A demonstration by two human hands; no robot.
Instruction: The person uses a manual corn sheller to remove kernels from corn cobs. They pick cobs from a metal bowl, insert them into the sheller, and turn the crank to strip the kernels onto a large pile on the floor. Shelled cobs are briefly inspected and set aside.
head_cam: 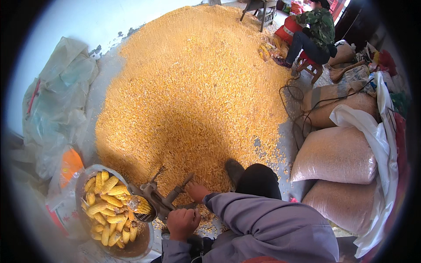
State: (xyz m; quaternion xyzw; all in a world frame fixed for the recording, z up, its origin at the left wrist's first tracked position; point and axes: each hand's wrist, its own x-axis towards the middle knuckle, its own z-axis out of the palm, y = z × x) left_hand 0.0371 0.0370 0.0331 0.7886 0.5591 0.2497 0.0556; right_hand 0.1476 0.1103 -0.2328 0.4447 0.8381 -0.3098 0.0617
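A hand-cranked metal corn sheller (156,200) is fixed at the right rim of a large basin (150,241) of dried yellow corn cobs (110,200). One corn cob (139,204) sits in the sheller's mouth. My left hand (183,223) is curled at the near side of the sheller; whether it grips a part is unclear. Farther out, my right hand (196,191) is at the crank handle (187,180), its fingers partly hidden by the sleeve and the handle. Loose corn kernels (194,85) form a broad, low heap beyond both hands.
Full sacks (335,154) are stacked along the right, with a black cable (291,98) beside them. Another person (317,33) sits on a stool at the upper right, near a red bucket (289,30) and cobs. Plastic sheeting (59,105) lies along the left wall.
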